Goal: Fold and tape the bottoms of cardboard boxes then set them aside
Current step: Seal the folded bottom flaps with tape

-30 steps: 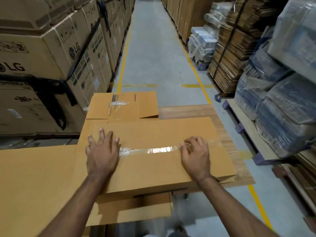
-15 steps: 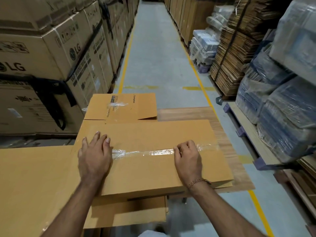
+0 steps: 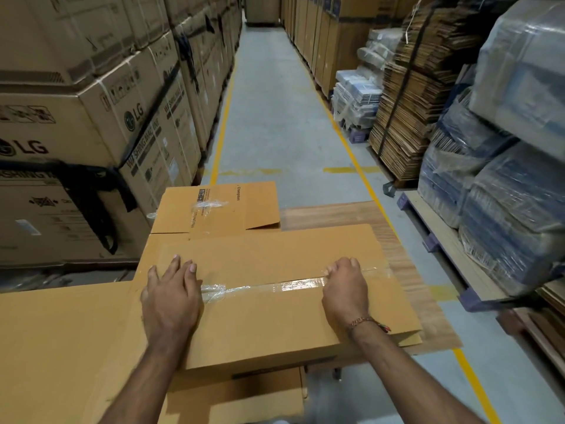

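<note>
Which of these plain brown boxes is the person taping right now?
The long box under both hands, with shiny tape along its middle seam. The smaller box behind it lies untouched.

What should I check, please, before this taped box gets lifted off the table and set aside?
1. Tape spans the seam between the hands: ok.
2. Tape lies smooth: not ok, crinkled beside the left hand.
3. Tape end pressed down at the right hand: cannot tell, knuckles cover it.
4. Flaps of the box closed flat: ok.
5. Box supported by the wooden table: ok.
</note>
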Tool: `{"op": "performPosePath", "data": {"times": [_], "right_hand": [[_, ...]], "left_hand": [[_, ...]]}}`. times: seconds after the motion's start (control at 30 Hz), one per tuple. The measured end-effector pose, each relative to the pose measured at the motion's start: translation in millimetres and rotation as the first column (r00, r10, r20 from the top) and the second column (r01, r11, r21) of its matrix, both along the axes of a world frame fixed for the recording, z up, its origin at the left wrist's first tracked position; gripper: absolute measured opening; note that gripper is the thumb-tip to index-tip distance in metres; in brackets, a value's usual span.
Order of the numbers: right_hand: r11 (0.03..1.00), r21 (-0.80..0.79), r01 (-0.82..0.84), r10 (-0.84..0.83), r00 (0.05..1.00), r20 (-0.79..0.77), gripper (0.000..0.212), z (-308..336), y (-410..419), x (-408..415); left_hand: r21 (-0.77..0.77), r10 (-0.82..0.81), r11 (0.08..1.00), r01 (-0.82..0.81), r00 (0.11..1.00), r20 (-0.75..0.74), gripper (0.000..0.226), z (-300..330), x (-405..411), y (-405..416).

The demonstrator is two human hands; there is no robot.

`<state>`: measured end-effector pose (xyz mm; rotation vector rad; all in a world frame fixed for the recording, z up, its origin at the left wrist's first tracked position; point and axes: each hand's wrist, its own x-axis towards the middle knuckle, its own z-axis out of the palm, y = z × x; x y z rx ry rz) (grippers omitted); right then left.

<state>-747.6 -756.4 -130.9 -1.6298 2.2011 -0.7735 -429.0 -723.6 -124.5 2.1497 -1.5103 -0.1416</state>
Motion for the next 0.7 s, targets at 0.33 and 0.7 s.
{"op": "performPosePath", "data": {"times": [0.33, 0.7], "right_hand": [[0.987, 0.039, 0.158, -0.163, 0.963, 0.213, 0.019, 7, -23, -80], [0.886, 0.035, 0.463, -0.461, 0.868, 0.186, 0.029, 9, -50, -173]], "left_hand": [[0.003, 0.014, 1.0, -0.014, 1.0, 0.02, 0.054, -2, 0, 0], [-0.003, -0.01, 1.0, 0.01, 0.999, 0.054, 0.063, -2, -1, 0]]}}
